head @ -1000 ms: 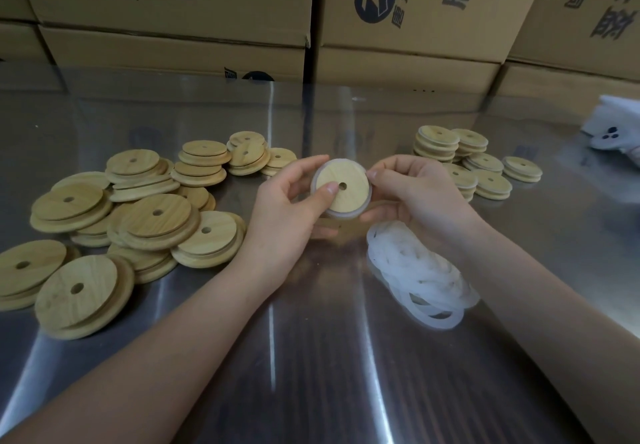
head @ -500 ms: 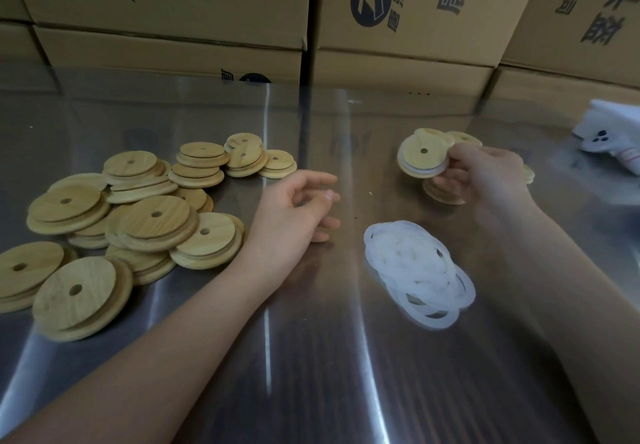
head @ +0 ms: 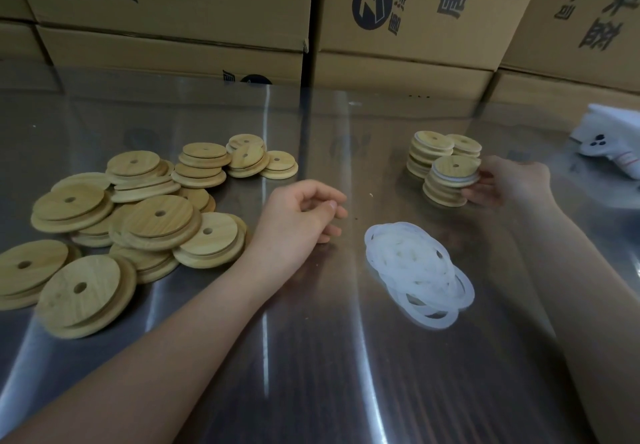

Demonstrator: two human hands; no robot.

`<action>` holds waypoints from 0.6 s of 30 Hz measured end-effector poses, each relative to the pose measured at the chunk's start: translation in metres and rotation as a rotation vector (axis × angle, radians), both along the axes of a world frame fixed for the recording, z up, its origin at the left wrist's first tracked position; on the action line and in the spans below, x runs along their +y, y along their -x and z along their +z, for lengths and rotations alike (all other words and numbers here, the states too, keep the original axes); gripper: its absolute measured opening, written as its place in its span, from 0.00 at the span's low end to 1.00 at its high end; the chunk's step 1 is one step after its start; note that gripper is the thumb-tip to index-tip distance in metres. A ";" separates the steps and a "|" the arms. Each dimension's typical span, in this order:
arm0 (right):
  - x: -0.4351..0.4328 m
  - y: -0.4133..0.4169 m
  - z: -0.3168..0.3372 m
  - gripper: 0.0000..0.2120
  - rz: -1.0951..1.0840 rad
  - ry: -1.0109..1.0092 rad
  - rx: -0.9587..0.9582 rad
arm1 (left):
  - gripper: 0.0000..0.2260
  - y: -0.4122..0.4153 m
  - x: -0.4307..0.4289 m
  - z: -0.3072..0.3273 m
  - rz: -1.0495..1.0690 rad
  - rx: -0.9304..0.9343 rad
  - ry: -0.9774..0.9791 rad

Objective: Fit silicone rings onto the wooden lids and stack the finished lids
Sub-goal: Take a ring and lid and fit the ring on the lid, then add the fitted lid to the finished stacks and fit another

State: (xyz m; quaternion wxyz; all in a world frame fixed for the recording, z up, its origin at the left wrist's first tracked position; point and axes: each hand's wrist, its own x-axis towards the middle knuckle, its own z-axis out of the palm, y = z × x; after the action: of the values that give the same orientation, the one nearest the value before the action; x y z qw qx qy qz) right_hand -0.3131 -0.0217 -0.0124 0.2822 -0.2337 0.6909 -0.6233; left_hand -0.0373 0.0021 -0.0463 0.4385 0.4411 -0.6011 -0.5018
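Right grip [head: 512, 180] is pinching the edge of a finished lid [head: 455, 166]. It's round pale wood with a centre hole and a white ring round its rim, and it sits on top of the nearest short stack [head: 443, 192] at 2 o'clock. Left grip [head: 298, 215] is loose with nothing in it, resting on the shiny steel tabletop [head: 311, 357] mid-view. Floppy translucent silicone rings [head: 415, 267] lie in a tangled heap at 4 o'clock. Bare wooden lids [head: 156, 215], flat discs with drilled holes, sprawl in a messy pile at 9 o'clock.
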 end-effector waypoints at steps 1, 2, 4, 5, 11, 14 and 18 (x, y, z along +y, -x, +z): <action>-0.001 0.001 -0.001 0.10 0.003 -0.013 0.009 | 0.09 0.000 0.000 0.000 0.000 -0.005 0.002; -0.001 0.001 -0.002 0.12 0.002 -0.021 0.019 | 0.09 0.000 0.000 0.001 0.001 -0.009 0.003; -0.003 0.002 -0.004 0.16 -0.007 -0.032 0.036 | 0.09 0.001 0.001 0.001 0.002 -0.013 0.001; -0.004 0.003 -0.005 0.17 -0.012 -0.038 0.042 | 0.09 0.001 0.001 0.001 0.003 -0.011 -0.001; -0.005 0.005 -0.007 0.04 -0.019 -0.075 0.128 | 0.11 0.002 0.001 0.000 0.010 -0.030 0.021; -0.005 0.001 -0.008 0.05 -0.053 -0.089 0.248 | 0.12 0.002 0.000 -0.002 0.019 -0.062 0.063; -0.004 -0.003 -0.008 0.08 -0.104 -0.136 0.480 | 0.12 0.001 0.001 -0.005 0.081 -0.261 0.245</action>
State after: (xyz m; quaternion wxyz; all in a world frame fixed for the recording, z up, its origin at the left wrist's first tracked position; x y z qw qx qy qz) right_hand -0.3099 -0.0253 -0.0205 0.0928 -0.3197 0.7895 -0.5157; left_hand -0.0387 0.0029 -0.0509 0.4270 0.4694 -0.6914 -0.3453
